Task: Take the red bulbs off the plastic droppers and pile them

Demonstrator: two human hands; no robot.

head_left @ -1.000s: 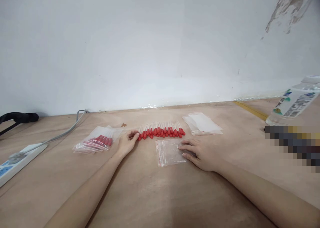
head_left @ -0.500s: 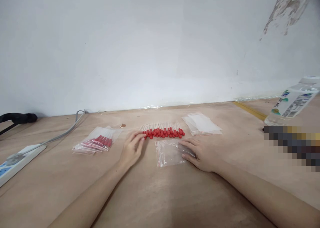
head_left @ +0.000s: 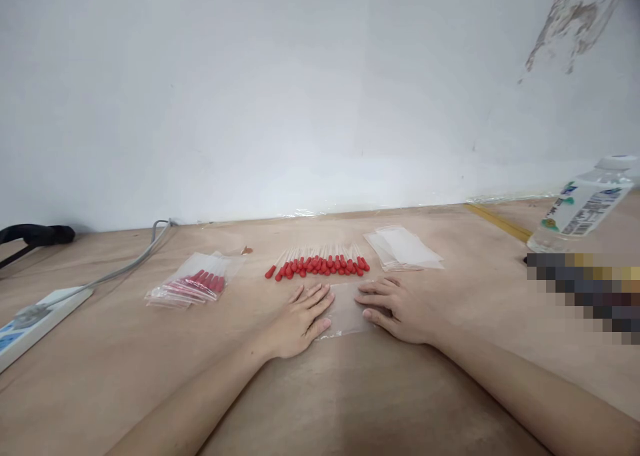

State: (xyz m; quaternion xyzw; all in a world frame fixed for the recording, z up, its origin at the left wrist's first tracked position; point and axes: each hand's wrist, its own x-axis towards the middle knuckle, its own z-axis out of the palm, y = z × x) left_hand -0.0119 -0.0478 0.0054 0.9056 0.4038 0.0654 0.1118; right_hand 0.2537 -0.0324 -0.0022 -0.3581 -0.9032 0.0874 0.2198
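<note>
A clear zip bag (head_left: pixel 345 311) lies flat on the table in front of me. My left hand (head_left: pixel 303 319) rests on its left end with the fingers stretched out, covering the zip edge. On the bag's right end lies my right hand (head_left: pixel 395 309), fingers extended and flat. Just beyond both hands is a row of droppers (head_left: pixel 320 265) with red bulbs toward me and thin clear stems pointing to the wall. To the right of the row sits a stack of clear bags (head_left: pixel 407 248). At the left, a pile of bags (head_left: pixel 193 283) holds several red-bulbed droppers.
A white power strip (head_left: pixel 45 319) with a grey cable (head_left: pixel 133 266) lies at far left, near a black object (head_left: pixel 45 235). On the right stand a labelled plastic bottle (head_left: pixel 583 203) and a yellow strip (head_left: pixel 500 223). A white wall (head_left: pixel 300 96) bounds the table's back.
My left hand has moved from the left end of the dropper row back toward me and onto the bag's left end. My right hand has stayed on the bag.
</note>
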